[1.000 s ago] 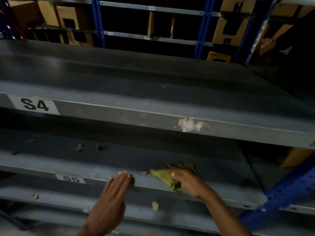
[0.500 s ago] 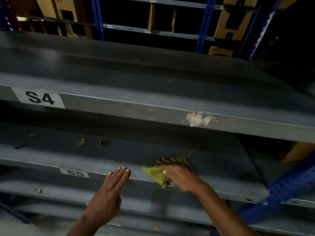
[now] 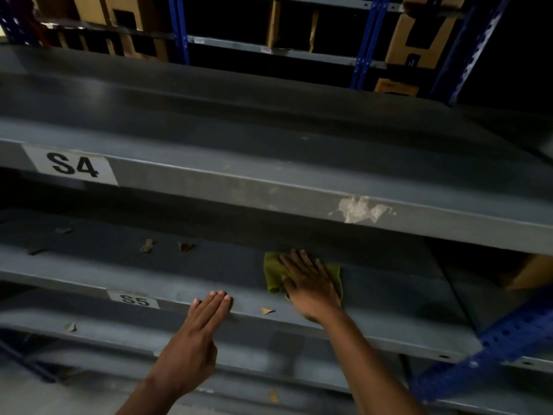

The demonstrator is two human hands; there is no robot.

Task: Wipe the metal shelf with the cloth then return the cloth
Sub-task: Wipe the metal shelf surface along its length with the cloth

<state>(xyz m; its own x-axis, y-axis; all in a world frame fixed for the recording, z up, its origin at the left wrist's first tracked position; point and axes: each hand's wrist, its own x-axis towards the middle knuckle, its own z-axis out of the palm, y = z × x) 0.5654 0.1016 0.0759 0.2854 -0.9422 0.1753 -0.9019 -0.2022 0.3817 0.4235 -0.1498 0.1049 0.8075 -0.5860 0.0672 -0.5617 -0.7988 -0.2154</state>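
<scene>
Grey metal shelf point(image 3: 209, 265), cloth point(image 3: 273, 275) under right hand point(image 3: 311, 286), left hand point(image 3: 203, 327) beside

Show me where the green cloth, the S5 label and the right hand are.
green cloth point(image 3: 271, 272), head view, bare left part.
S5 label point(image 3: 134, 300), head view, middle of the print.
right hand point(image 3: 311, 283), head view, back of the hand.

The right hand point(image 3: 309, 283) lies flat, palm down, fingers spread and straight. The left hand point(image 3: 199, 333) reaches forward, fingers straight and together. Both forearms are bare.
</scene>
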